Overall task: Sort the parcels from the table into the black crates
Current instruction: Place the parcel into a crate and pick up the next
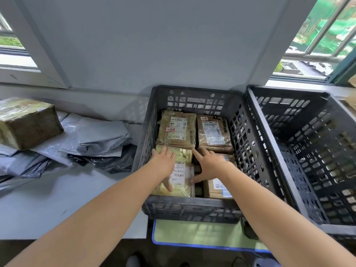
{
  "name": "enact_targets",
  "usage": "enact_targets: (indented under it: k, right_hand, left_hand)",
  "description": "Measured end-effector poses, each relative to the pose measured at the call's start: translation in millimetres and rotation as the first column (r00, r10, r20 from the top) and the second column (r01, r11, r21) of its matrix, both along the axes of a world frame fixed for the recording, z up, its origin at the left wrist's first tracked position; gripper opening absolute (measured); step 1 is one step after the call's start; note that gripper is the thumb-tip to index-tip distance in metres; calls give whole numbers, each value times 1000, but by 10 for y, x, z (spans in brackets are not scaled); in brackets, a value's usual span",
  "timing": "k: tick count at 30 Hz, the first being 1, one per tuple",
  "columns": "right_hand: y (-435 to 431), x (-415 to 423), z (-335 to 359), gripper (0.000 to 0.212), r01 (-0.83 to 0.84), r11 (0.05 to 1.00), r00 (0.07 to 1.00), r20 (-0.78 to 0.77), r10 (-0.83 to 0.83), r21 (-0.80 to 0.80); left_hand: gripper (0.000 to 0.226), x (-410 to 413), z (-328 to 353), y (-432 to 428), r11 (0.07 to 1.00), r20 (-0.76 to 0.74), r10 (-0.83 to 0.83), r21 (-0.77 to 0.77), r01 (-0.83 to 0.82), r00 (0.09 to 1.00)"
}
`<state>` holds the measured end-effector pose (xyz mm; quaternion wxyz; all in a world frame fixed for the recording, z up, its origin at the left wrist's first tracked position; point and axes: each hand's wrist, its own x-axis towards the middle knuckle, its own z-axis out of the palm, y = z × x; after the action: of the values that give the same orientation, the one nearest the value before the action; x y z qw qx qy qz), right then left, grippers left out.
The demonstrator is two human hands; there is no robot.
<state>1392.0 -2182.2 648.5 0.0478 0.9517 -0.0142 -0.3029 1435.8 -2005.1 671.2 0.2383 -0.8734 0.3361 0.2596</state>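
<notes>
A grey table carries a loose heap of grey poly mailers at its back left, with a black poly bag lying at the heap's near edge. A tape-wrapped cardboard box rests on the mailers. At the table's right end stands a black crate, a green mat showing below it.

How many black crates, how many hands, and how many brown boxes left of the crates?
Black crates: 2
Hands: 2, left hand and right hand
Brown box left of the crates: 1
Total: 5
</notes>
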Motion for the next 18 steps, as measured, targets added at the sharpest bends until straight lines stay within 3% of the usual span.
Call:
enact_targets:
  k: [10, 18]
  right_hand:
    - [-26, -34, 262, 126, -16, 1000, 997, 81, 14, 20]
    - [390, 105, 833, 104, -7, 1000, 955, 298, -3, 31]
  left_hand:
    - [125, -93, 234, 11, 985, 181, 128, -140, -103, 975]
    - [111, -50, 925, 480, 946, 330, 220, -303, -117, 918]
